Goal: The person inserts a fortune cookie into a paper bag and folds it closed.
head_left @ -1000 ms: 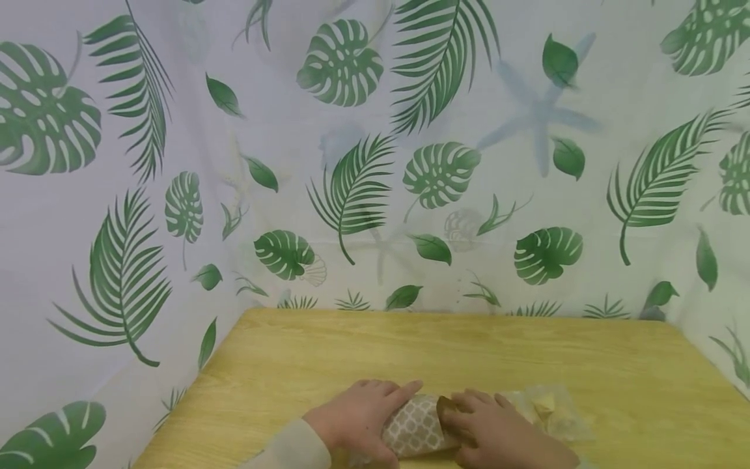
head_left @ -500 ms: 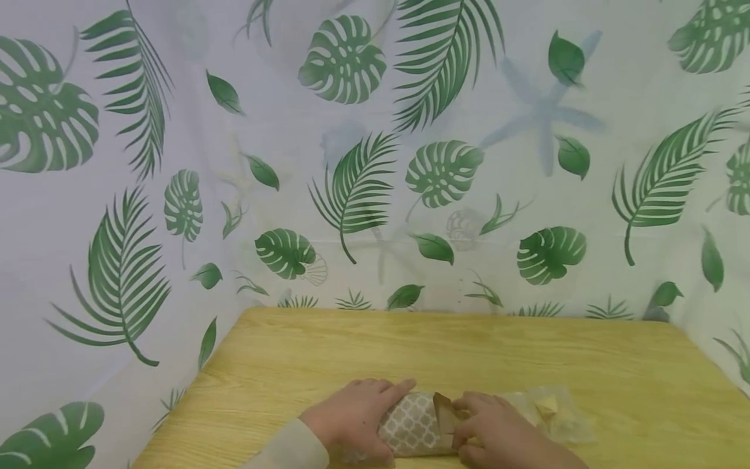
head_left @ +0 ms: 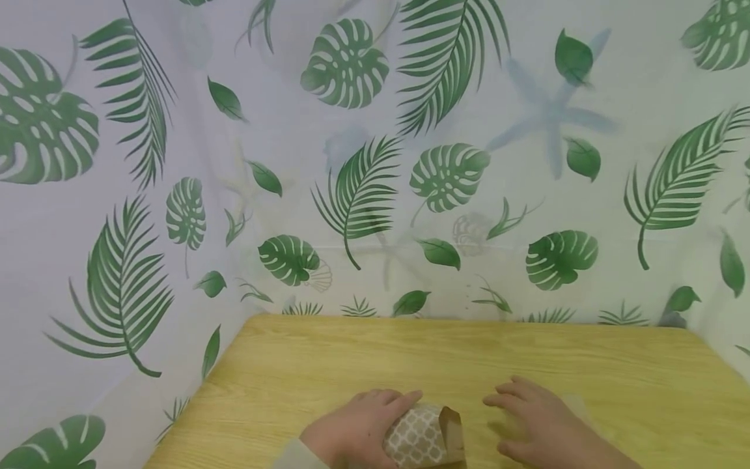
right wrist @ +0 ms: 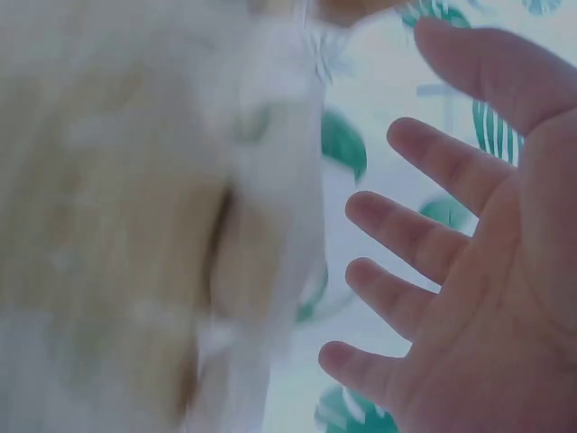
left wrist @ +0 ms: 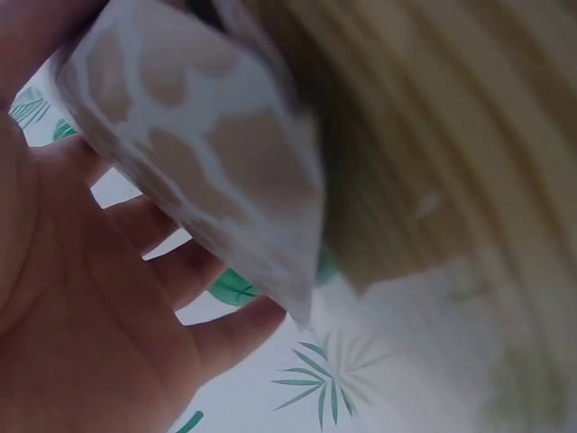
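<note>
A paper packet (head_left: 417, 435) with a white lattice pattern on beige lies near the table's front edge, its open brown end facing right. My left hand (head_left: 360, 426) holds it at the left, fingers on the far side and thumb on the near side. In the left wrist view the patterned packet (left wrist: 194, 144) lies against the fingers. My right hand (head_left: 541, 423) is apart from the packet, to its right, with spread fingers and nothing in them. A pale edge of a clear plastic bag (head_left: 577, 407) shows behind this hand; the rest is hidden.
The wood-grain table (head_left: 469, 352) reaches back to a white curtain (head_left: 281, 130) printed with green leaves. The same cloth hangs at the left and right sides. Large beige and whitish shapes blur across the left of the right wrist view.
My right hand has let go of the packet's open end and moved right, now covering most of the clear bag. My left hand stays on the packet.
</note>
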Demonstrator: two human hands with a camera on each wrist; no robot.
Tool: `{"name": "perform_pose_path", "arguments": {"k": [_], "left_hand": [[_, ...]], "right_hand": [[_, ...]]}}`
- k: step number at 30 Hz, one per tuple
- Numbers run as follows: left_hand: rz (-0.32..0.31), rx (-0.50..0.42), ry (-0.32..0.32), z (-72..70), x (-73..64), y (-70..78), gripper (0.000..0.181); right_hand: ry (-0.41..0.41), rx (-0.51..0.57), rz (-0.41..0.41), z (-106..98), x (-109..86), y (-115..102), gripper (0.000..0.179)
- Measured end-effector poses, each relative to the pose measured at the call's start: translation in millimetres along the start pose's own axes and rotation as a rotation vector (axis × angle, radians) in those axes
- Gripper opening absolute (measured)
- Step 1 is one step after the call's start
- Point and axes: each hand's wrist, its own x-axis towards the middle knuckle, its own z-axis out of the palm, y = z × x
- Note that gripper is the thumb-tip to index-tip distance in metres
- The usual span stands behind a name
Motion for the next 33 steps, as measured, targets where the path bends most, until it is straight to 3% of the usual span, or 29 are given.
{"name": "perform_pose_path", "arguments": {"k": [6,10,14,19,27,33], "left_hand": [[0.05,0.024,0.048,1.4,-6.1,3.0,0.105],[0.063,0.042,0.066,2.7,-9.2,4.8,0.104],[0.065,0.041,0.054,1.5,-7.8,5.0,0.105],[0.037,0.011,0.019,0.9,-6.0,2.0,0.108],[0.0,-0.006,-0.025,1.0,-9.3,0.0,0.104],[-0.004,-0.026,-0.017,1.4,-8.5,-4.3,0.104]], "right_hand": [[-0.008,-0.005,0.1,-18,-19.1,26,0.075],[0.007,-0.05,0.104,-25,-28.8,43,0.084],[-0.023,-0.084,0.144,-34,-38.5,59,0.09],[-0.096,-0.004,0.217,-39,-52.2,79,0.101],[-0.136,0.118,0.139,-29,-63.1,98,0.076],[-0.219,0.157,0.258,-33,-57.9,100,0.08]]}}
